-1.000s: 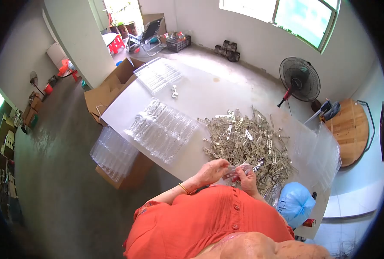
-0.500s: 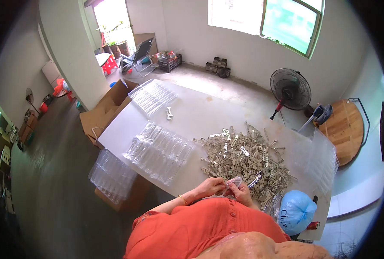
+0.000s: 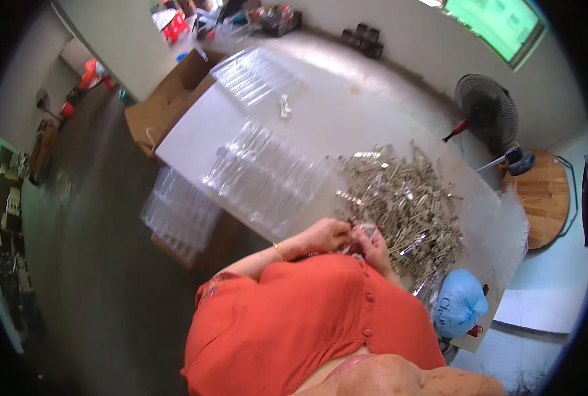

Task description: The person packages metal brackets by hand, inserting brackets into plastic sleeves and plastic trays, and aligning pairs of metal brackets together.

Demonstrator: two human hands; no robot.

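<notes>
My left hand (image 3: 321, 235) and my right hand (image 3: 374, 249) meet at the near edge of the white table (image 3: 320, 129), both closed on a small clear plastic blister pack (image 3: 362, 232) held between them. A gold bangle sits on my left wrist. Just beyond my hands lies a large heap of metal brackets (image 3: 403, 198). To the left of it rests a stack of clear plastic trays (image 3: 267, 178). The frame is motion-blurred, so the pack's contents are unclear.
More clear trays (image 3: 254, 74) lie at the table's far end, and another stack (image 3: 178, 214) sits on a cardboard box beside the table. A blue plastic bag (image 3: 459, 305) hangs at the near right corner. A floor fan (image 3: 486, 109) and a round wooden table (image 3: 545, 197) stand at the right.
The camera has tilted and swung, blurring the view. My hands stay together on the blister pack, now drawn closer to my chest.
</notes>
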